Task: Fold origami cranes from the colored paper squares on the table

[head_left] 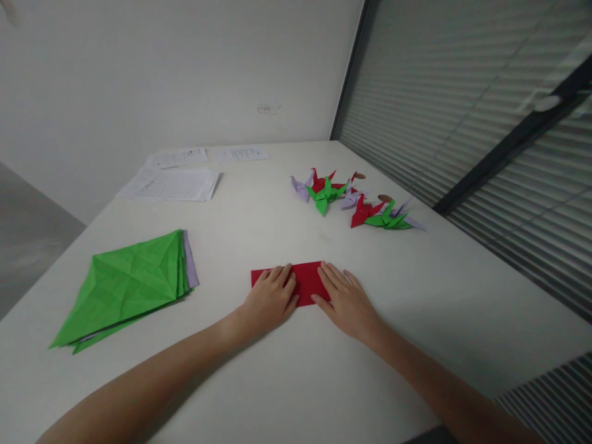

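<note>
A red sheet of paper (305,279), folded into a long rectangle, lies flat on the white table (277,382) in front of me. My left hand (271,300) rests palm down on its left half with the fingers stretched out. My right hand (345,300) lies palm down on its right end, fingers flat and together. Both hands press on the paper; neither grips it.
A stack of creased green and lilac paper squares (129,283) lies at the left. Several folded paper cranes in red, green and lilac (351,200) sit at the far right. Printed white sheets (178,182) lie at the back. A blinded window (485,123) runs along the right.
</note>
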